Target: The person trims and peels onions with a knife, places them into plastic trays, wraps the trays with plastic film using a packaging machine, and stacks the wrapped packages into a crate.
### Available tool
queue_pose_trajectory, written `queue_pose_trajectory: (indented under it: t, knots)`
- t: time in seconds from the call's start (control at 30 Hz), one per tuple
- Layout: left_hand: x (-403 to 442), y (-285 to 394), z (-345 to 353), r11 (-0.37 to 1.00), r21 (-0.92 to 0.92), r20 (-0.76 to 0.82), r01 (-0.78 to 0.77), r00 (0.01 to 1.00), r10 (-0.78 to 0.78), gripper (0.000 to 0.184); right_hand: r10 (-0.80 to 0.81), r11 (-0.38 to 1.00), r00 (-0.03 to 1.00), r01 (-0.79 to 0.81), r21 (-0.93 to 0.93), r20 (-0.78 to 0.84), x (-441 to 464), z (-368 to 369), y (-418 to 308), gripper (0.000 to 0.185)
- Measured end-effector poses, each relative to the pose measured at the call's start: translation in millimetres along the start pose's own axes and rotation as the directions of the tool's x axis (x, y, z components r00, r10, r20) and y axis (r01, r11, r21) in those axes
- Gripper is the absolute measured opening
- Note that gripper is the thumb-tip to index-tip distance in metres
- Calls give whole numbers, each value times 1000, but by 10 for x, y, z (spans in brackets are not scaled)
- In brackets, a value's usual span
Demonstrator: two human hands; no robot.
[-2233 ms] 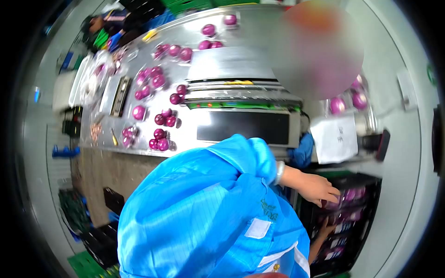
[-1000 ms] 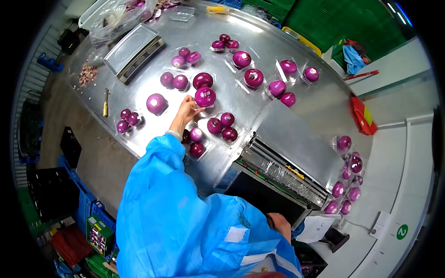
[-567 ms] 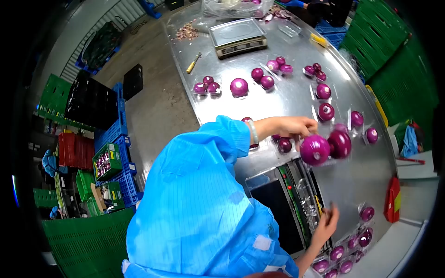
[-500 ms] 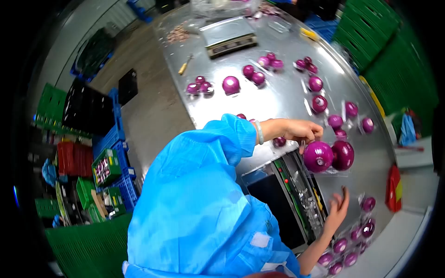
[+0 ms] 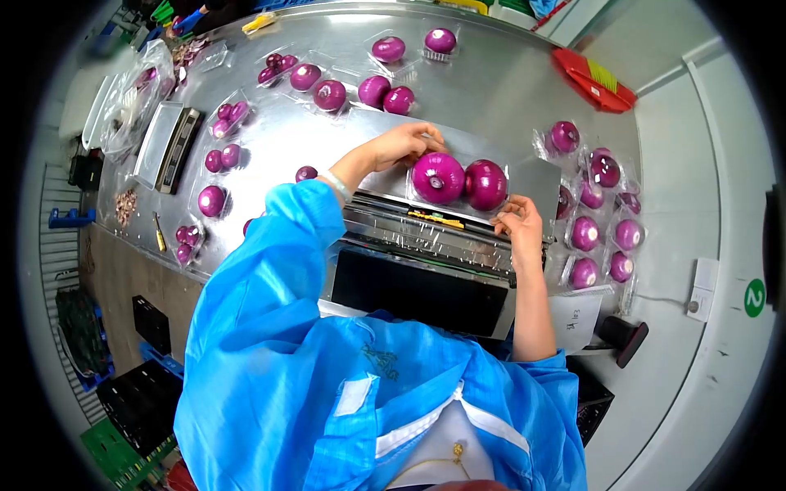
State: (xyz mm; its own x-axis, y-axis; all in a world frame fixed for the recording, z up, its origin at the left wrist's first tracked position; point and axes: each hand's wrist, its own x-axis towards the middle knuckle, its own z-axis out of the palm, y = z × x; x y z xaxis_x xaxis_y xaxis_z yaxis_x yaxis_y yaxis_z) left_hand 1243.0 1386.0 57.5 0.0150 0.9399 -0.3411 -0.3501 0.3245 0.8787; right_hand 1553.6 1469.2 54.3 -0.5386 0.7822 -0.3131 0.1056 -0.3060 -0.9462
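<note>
Two large red onions sit side by side in a clear tray [image 5: 461,182] above the metal plate of the wrapping machine [image 5: 426,233]. My left hand [image 5: 407,144], with a bracelet at the wrist, has its fingers closed on the tray's left rear edge. At the tray's right front corner my right hand [image 5: 517,219] pinches with thumb and fingers; whether it grips the tray or film is too small to tell. Clear film lies across the machine's rollers just in front of the onions. Behind the plate are more trayed onions [image 5: 329,95].
Wrapped onion packs [image 5: 584,233] crowd the table's right end. On the left stand a scale [image 5: 168,149], a plastic bag [image 5: 139,102] and a peeler-like tool [image 5: 159,232]. A red box [image 5: 594,80] lies at the back right. A co-worker's blue-gloved hand [image 5: 190,21] shows at the far left.
The view has turned. My left hand has brought the two-onion tray over the machine's plate, and my right hand has moved from apart, fingers spread, to the tray's right corner.
</note>
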Motion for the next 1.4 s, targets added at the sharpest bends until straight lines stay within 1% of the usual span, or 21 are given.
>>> queue_pose_trajectory:
  t: [0.13,0.2,0.27,0.33,0.4,0.47,0.5,0.53,0.6,0.67,0.73,0.83,0.87,0.93,1.0,1.03,1.07,1.13,1.17,1.23,1.4]
  knots:
    - [-539,-167,-16,980,-120,-112,-156,983,142,63,35,999,992,-31,-30,123,-218,-160,-43,34]
    - [-967,-117,106,982,66,-303,-175,935,187,55,-10,989,981,38,-142,193,-291,-368,-32,35]
    - [-1335,-344,31,954,296,-559,46,818,134,36,-189,912,982,168,-374,-19,-433,-549,14,31]
    - [-1639,-510,180,735,619,-667,278,679,306,25,-370,662,917,146,-735,-151,-598,-727,41,26]
    - [-1740,-721,341,283,859,-509,427,643,573,26,-426,407,896,70,-911,-122,-751,-684,78,28]
    - [-1649,-977,434,282,888,-459,363,655,600,26,-442,58,896,-21,-998,-45,-807,-484,256,32]
    - [-1499,-1064,531,314,894,-448,321,670,592,25,-400,79,914,-44,-996,-72,-774,-357,369,35]
    - [-1384,-1151,615,349,895,-439,276,682,585,25,-452,238,892,97,-966,-22,-670,-344,628,32]
    - [-1335,-1166,466,564,812,-467,153,750,468,22,-422,375,906,195,-906,20,-636,-425,609,28]
    - [-1574,-699,346,855,482,-402,191,915,23,26,-92,815,991,131,-564,97,-766,-636,323,25]
    - [-1751,-233,334,953,302,-129,6,991,35,25,118,984,967,-83,-158,227,-925,-768,-66,22]
    - [-1813,478,383,994,-48,-22,-98,995,97,33,-278,883,880,76,462,386,-931,-653,-670,19]
    - [-1623,582,319,933,-226,111,-279,945,309,31,-456,785,812,174,595,364,-782,-535,-851,19]
    - [-1285,789,510,781,-397,-193,-482,876,442,21,-405,704,906,392,593,-118,-533,-110,-1182,20]
    - [-650,733,403,748,-198,-167,-634,773,612,24,-545,716,830,537,446,-124,44,44,-1096,23]
    - [-340,558,302,782,-40,-269,-621,761,591,24,-531,835,838,543,87,-124,339,16,-930,24]
    - [-156,435,313,834,253,-364,-491,750,552,22,-520,835,844,470,-285,-132,636,-11,-710,26]
    - [288,-187,-39,747,555,-331,-366,727,602,22,-382,785,921,282,-552,-72,1111,-35,-204,29]
    - [286,-276,-18,744,666,-397,-55,818,416,22,-269,793,963,226,-566,7,1157,-25,-89,30]
    - [219,-377,50,839,544,-413,-30,861,298,30,-70,862,991,118,-493,115,1139,-45,36,36]
    - [-126,-102,283,939,301,-269,163,960,-81,60,146,861,942,29,-507,301,897,-37,-321,47]
